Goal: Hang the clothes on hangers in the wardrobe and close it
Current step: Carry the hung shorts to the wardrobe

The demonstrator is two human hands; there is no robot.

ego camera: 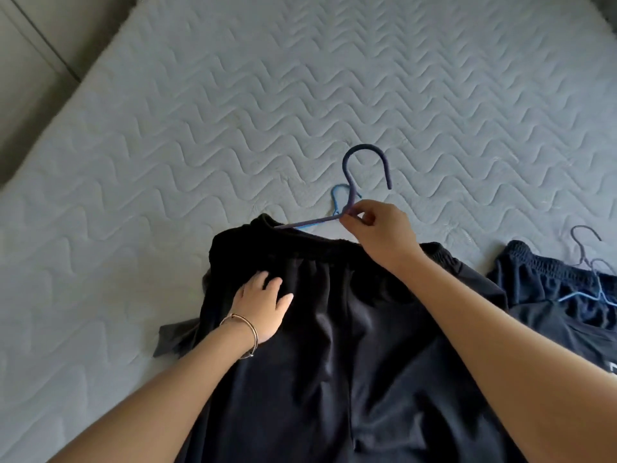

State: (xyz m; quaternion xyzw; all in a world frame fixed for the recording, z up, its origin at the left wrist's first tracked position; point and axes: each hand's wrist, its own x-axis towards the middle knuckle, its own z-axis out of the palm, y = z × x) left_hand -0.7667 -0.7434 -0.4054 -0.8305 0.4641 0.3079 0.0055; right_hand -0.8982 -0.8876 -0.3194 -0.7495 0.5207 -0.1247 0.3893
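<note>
The black fabric garment with a gathered elastic waistband point(334, 329) lies spread flat on the bed, its waistband away from the person and the rest running down out of view. At the far edge of that waistband a dark purple plastic hanger point(345, 168) is lifted with its hook upward, and its left arm slants down into the waistband opening at the garment's far left corner. The right hand point(377, 228) reaches over the garment's waistband, and its grip is closed on the hanger's neck, thumb and fingertips pinching it just below the hook. A thin light blue hanger point(335, 198) shows just behind the purple one, beyond the waistband. The left hand point(260, 305), with a thin bracelet point(248, 329) at the wrist, has an open grip and rests flat on the garment's left side, below the waistband. Under the garment is the pale grey wave-quilted mattress point(233, 111). To the garment's right lie dark navy shorts point(547, 282) with more hangers point(582, 248) on top.
</note>
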